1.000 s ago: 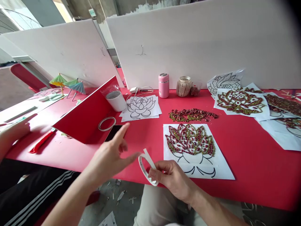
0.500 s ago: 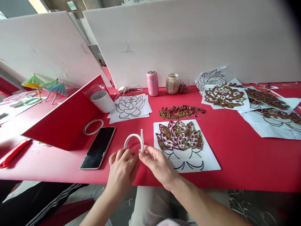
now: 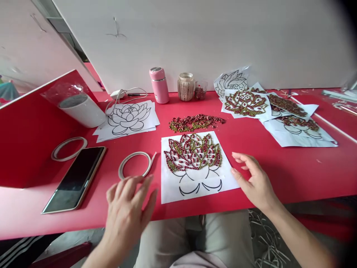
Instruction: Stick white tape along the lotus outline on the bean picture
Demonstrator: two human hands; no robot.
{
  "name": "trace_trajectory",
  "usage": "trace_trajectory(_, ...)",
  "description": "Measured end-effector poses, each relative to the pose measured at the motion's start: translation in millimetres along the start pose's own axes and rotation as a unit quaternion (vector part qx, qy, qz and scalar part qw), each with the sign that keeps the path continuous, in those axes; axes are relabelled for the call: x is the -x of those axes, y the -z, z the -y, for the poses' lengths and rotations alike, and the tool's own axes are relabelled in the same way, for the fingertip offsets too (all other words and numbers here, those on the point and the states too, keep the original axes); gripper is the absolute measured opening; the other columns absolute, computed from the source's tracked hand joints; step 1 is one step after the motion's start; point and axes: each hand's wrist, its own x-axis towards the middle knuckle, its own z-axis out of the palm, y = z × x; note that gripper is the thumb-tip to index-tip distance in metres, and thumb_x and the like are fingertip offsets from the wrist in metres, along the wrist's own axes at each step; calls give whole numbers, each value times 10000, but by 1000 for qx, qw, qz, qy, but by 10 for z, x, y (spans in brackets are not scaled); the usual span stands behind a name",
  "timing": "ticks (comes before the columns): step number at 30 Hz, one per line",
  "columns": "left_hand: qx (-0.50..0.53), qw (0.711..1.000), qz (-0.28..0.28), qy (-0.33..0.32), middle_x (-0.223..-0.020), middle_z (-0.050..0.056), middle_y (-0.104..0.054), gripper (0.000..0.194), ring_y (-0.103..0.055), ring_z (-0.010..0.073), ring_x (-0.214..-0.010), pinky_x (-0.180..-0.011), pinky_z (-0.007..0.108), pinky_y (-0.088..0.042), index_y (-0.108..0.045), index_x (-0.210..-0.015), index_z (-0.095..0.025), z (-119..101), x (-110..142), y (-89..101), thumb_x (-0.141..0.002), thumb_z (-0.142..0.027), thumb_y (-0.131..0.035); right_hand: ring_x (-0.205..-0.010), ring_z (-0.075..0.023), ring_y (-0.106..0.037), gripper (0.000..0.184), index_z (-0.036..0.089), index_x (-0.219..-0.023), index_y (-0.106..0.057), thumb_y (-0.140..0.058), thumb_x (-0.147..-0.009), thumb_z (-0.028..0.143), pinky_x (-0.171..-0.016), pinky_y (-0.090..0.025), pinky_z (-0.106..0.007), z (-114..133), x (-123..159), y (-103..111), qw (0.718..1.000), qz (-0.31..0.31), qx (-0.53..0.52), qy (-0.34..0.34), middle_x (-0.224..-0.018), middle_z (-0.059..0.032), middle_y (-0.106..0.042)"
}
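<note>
A roll of narrow white tape [image 3: 121, 168] lies flat on the red table, its loose end sticking out to the right. My left hand [image 3: 128, 203] is over the near edge of this roll, fingers apart and curved, with nothing held. To its right lies a white sheet with a lotus drawing [image 3: 173, 190]; red and green beans [image 3: 195, 154] cover the upper petals, while the lower ones are bare outlines. Beside the sheet's right edge is my right hand [image 3: 255, 182], open, thumb near the paper. Whether it touches the sheet I cannot tell.
Loose beans [image 3: 195, 123] are heaped behind the sheet. A phone [image 3: 74, 180], another tape roll [image 3: 55, 152], a white cylinder [image 3: 86, 111] and blank lotus prints [image 3: 129, 119] lie left. A pink flask [image 3: 159, 87] and a jar [image 3: 186, 87] stand behind; bean-covered sheets [image 3: 245, 104] lie right.
Both hands have let go of the tape roll, which now lies on the table. My right hand has moved right, past the sheet. The view has turned to the right.
</note>
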Motion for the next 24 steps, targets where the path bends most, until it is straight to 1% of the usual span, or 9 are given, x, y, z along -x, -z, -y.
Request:
trace_trajectory(3,93,993,-21,-65,-865,71,-541,269,-491,185,-812,-710,341,-367,-518,-1075,-162,-500,-72,-55,-815,-180,-453,-1133,-236,-433,394,193,-1211,-436,-464,-833,301,-930,-393,-405,25,-12,-85,998,-6,37,59,-1211,-108,-469)
trace_trajectory(5,126,988,2,-90,-809,52,-539,277,-476,163,-738,-663,313,-383,-526,-1083,-155,-830,-159,-128,-822,-180,-438,-1183,-250,-382,425,201,-1242,-406,-447,-830,297,-973,-348,-436,36,-17,-132,995,9,74,69,-1254,-109,-431)
trace_trajectory(6,128,986,18,-104,-782,47,-535,287,-475,165,-724,-654,314,-392,-524,-1093,-139,-971,-207,-170,-823,-184,-436,-1199,-260,-362,444,206,-1254,-393,-448,-825,307,-980,-336,-450,35,-14,-146,993,23,98,68,-1279,-109,-405)
trace_trajectory(7,124,986,28,-107,-774,48,-537,302,-474,167,-710,-641,318,-400,-521,-1102,-120,-1089,-255,-213,-819,-186,-441,-1212,-272,-342,464,211,-1265,-382,-454,-821,325,-978,-333,-462,33,-7,-152,989,41,123,64,-1306,-108,-374)
trace_trajectory(9,119,986,41,-110,-763,43,-535,308,-472,170,-684,-606,322,-407,-523,-1100,-110,-1250,-337,-298,-809,-176,-449,-1237,-284,-305,492,219,-1284,-361,-459,-821,357,-973,-335,-473,26,14,-146,982,77,163,56,-1351,-105,-311)
trace_trajectory(12,119,985,57,-107,-758,38,-534,304,-470,167,-654,-567,323,-407,-529,-1084,-108,-1329,-398,-417,-792,-160,-460,-1269,-262,-259,478,230,-1303,-335,-424,-842,319,-989,-329,-458,27,42,-116,974,112,190,49,-1377,-91,-272)
trace_trajectory(16,132,983,58,-111,-772,47,-548,320,-483,169,-664,-583,334,-422,-523,-1097,-98,-1297,-393,-520,-795,-183,-464,-1278,-229,-256,480,243,-1314,-316,-365,-836,215,-1001,-331,-434,39,43,-94,975,121,184,38,-1377,-69,-294)
trace_trajectory(21,137,982,49,-122,-752,53,-559,329,-486,163,-650,-565,316,-410,-527,-1099,-101,-1273,-401,-534,-795,-198,-448,-1278,-233,-261,484,240,-1323,-313,-380,-845,264,-999,-343,-432,37,36,-109,975,117,187,31,-1382,-63,-300)
trace_trajectory(24,129,983,46,-123,-746,54,-564,323,-487,160,-636,-555,313,-407,-537,-1087,-104,-1287,-416,-520,-792,-194,-441,-1279,-233,-259,489,243,-1330,-301,-363,-845,231,-1003,-332,-440,18,39,-118,976,118,181,33,-1380,-66,-301)
